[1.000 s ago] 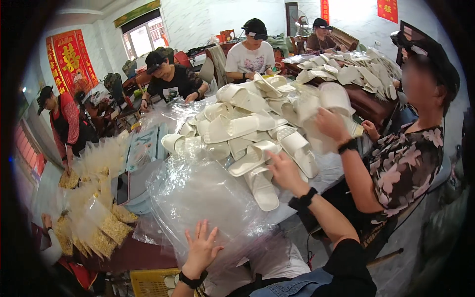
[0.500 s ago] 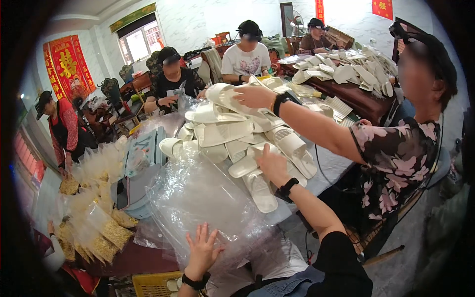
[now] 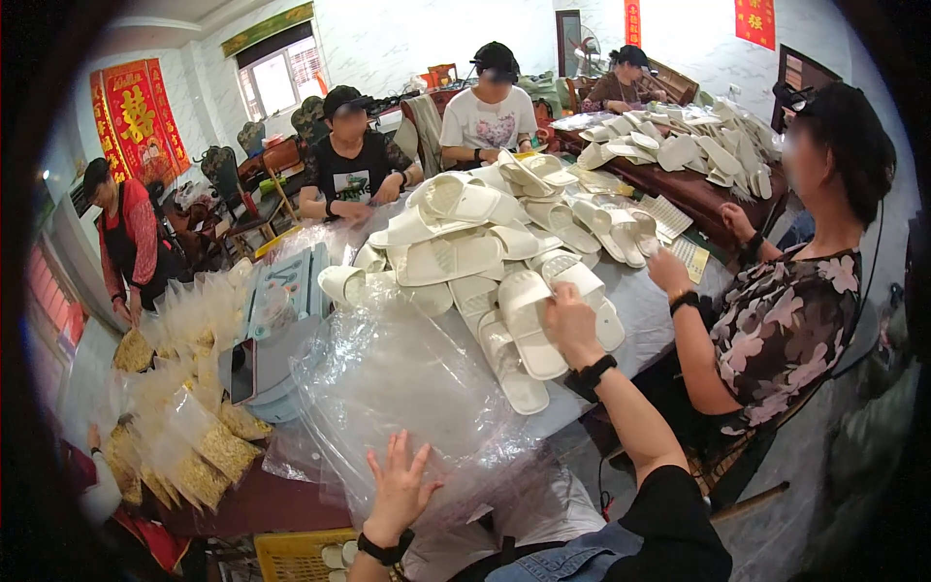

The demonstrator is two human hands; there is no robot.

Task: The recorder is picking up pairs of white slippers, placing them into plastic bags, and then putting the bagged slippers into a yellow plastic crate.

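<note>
My left hand [image 3: 400, 485] lies flat with fingers spread on a stack of clear plastic bags [image 3: 388, 373] along the near edge of the table. My right hand [image 3: 574, 325] is closed on the side of a cream slipper [image 3: 527, 328] that lies toe-away at the near side of the pile; my fingertips are partly hidden. Another slipper [image 3: 516, 383] is partly under it, and one more [image 3: 592, 310] lies just beyond my hand. Behind them rises a heap of similar cream slippers [image 3: 446, 259].
A grey-blue machine [image 3: 276, 310] stands left of the bags, beside several clear bags of yellow pieces [image 3: 218, 451]. A yellow crate [image 3: 305, 555] is below the table edge. At my right sits a co-worker [image 3: 776, 330]; others work across the table, near a second slipper pile [image 3: 679, 141].
My right hand has moved right, turning the slipper from sideways to lengthwise. The co-worker at right has drawn an arm back from the heap. My left hand stays on the bags.
</note>
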